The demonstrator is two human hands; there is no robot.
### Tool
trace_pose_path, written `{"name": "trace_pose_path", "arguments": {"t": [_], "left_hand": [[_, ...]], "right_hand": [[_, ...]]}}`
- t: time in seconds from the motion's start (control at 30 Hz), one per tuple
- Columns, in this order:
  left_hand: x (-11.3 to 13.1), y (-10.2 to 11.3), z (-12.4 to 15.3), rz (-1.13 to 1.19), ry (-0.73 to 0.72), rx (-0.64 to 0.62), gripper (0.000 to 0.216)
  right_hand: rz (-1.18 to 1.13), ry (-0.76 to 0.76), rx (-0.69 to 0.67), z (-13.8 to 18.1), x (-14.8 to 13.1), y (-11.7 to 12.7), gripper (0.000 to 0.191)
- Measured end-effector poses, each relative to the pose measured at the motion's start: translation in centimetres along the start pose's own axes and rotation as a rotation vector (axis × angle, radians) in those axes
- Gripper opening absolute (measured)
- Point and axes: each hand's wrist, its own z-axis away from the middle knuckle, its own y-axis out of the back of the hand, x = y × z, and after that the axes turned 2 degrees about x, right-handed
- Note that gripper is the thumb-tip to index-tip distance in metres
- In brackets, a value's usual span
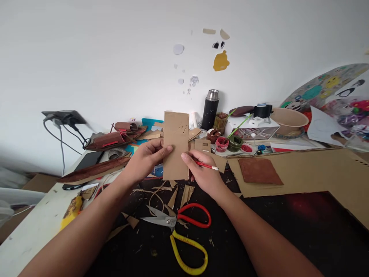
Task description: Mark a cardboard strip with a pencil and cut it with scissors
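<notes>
Head view: left hand (148, 157), thumb and fingers closed on a cardboard rectangle (175, 148) held upright beyond spread scissors (170, 221); right hand (203, 171) pinches its right edge, a red pencil (205, 165) tucked alongside. Step: apparently inspection; next, pencil work would call for steady left support.

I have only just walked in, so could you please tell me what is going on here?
Someone's left hand and right hand hold a rectangular piece of cardboard upright by its long edges. The right hand also holds a red pencil. Open red-and-yellow-handled scissors lie nearer the viewer on the dark work surface, among cardboard scraps.
</notes>
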Motion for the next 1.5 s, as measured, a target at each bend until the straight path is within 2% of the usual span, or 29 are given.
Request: {"name": "trace_pose_path", "arguments": {"t": [0.17,0.3,0.43,0.63,0.73,0.83,0.97,1.03,1.17,1.27,1.37,1.5], "left_hand": [[-0.4,0.1,-0.2,0.082,-0.016,0.083,0.034],[-0.9,0.7,-1.1,0.325,-0.079,0.189,0.011],[-0.9,1.6,-1.8,0.496,-0.087,0.319,0.023],[-0.2,2.4,-1.6,0.522,-0.202,0.39,0.02],[0.3,2.0,-1.1,0.452,-0.314,0.361,0.02],[0.3,0.6,0.0,0.353,-0.434,0.259,0.029],[-0.7,-1.8,1.5,0.153,-0.441,0.056,0.039],[-1.4,-2.7,1.9,-0.003,-0.459,0.003,0.04],[-2.7,-3.4,2.1,-0.346,-0.659,-0.02,0.051],[-3.3,-3.4,1.8,-0.521,-0.768,0.001,0.057],[-3.5,-3.3,1.6,-0.629,-0.789,0.05,0.058],[-3.4,-3.1,1.5,-0.659,-0.777,0.079,0.06]], "right_hand": [[-0.06,-0.082,-0.033,0.2,-0.2,-0.3,0.048],[-0.08,-0.095,0.015,0.0,-0.1,-0.3,0.05],[-0.076,-0.093,0.06,-0.4,0.1,-0.1,0.05],[-0.071,-0.088,0.064,-0.3,0.0,-0.1,0.05],[-0.073,-0.09,0.069,-0.3,0.0,-0.2,0.051],[-0.081,-0.086,0.075,-0.3,0.2,-0.3,0.051],[-0.085,-0.071,0.058,-0.3,0.4,-0.4,0.052],[-0.09,-0.073,0.04,-0.3,0.4,-0.4,0.05],[-0.126,-0.07,0.009,-0.4,0.3,-0.4,0.048],[-0.152,-0.062,0.003,-0.4,0.2,-0.5,0.047],[-0.165,-0.073,-0.005,-0.3,0.3,-0.6,0.047],[-0.167,-0.059,-0.012,-0.3,0.4,-0.7,0.046]]}}
